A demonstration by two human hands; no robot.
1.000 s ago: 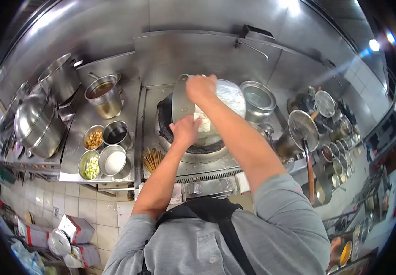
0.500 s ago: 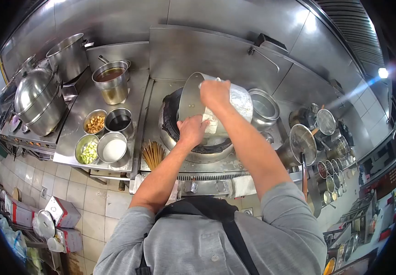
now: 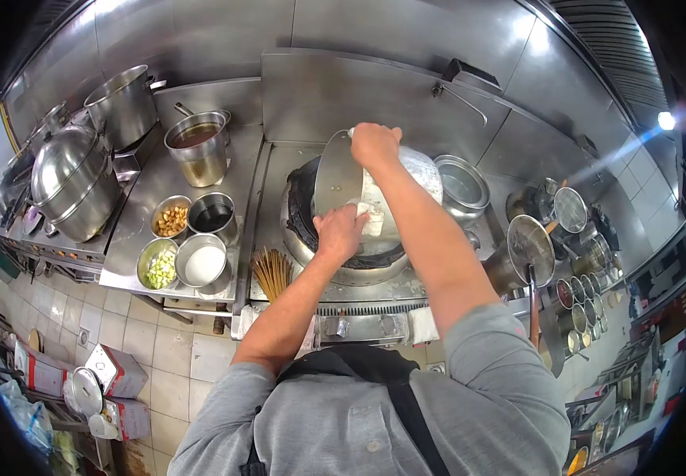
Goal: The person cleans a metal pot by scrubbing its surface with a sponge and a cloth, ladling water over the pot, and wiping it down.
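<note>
A large metal wok (image 3: 335, 178) is tipped up on its edge over the burner ring (image 3: 299, 214), its hollow side facing left. My right hand (image 3: 375, 146) is closed on the wok's far rim. At the near rim my left hand (image 3: 339, 232) is closed around the edge, with a folded white cloth (image 3: 371, 219) by its fingers. The wok's pale outer side (image 3: 420, 178) faces right, partly behind my right forearm. A few small droplets or spots show inside the wok. The blackened burner opening is partly hidden by the wok and my arms.
A bamboo brush (image 3: 272, 272) lies left of the burner. Further left stand metal bowls of chopped green pieces (image 3: 158, 267), brown chunks (image 3: 171, 220), white contents (image 3: 202, 262) and dark liquid (image 3: 213, 214). A round pot (image 3: 462, 187) and a strainer (image 3: 531, 247) are at right.
The whole view has shifted slightly, moving the counter a little right and down in frame. The wok appears tipped slightly further upright, with both hands still on it.
</note>
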